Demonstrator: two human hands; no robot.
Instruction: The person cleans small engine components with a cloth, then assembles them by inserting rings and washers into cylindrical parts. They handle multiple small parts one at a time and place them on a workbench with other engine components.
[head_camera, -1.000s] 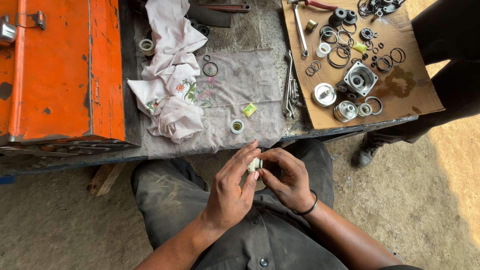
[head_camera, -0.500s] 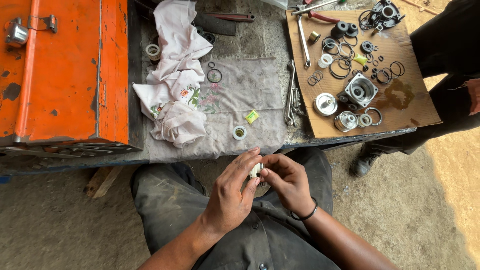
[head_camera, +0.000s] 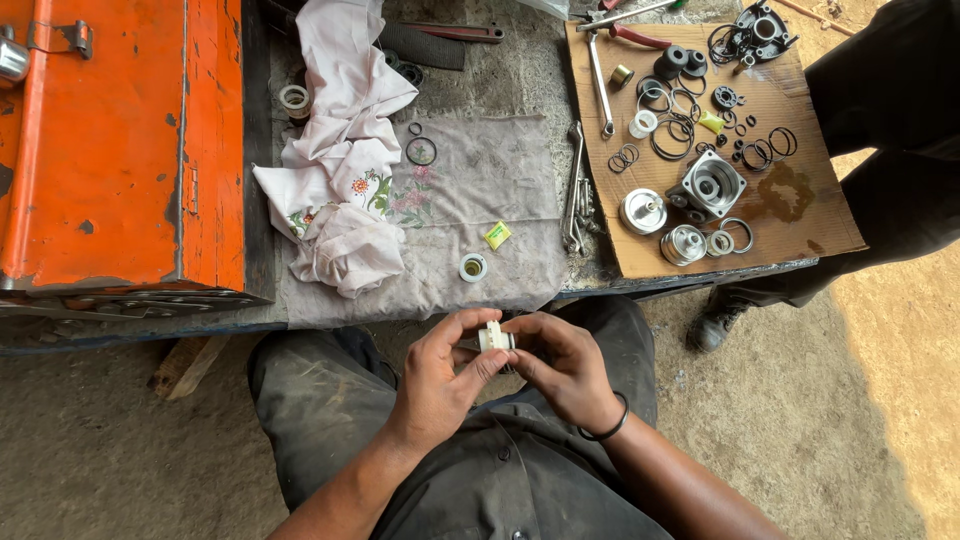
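You hold a small white part, smooth like plastic and roughly a short cylinder with a ridged end, above your lap and just off the near edge of the surface. Its long axis runs roughly left to right across the view; which end is which is too small to tell. Your left hand grips it from the left, thumb below and fingers curled over the top, closed narrow on the part. Your right hand meets it from the right, its fingers bent in close and pinching the same part, so both hands touch it and each other at the tips. A black band rings the right wrist. On the surface ahead lies a pale, creased cloth with a floral print, a white bunched rag on it, a small white ring and a yellow-green scrap. To the left stands an orange metal box, its paint chipped. To the right a sheet of brown cardboard carries black rubber rings, round bright metal parts and a grey cast housing. Steel wrenches lie between cloth and cardboard. Another person's dark trouser leg stands at the right.
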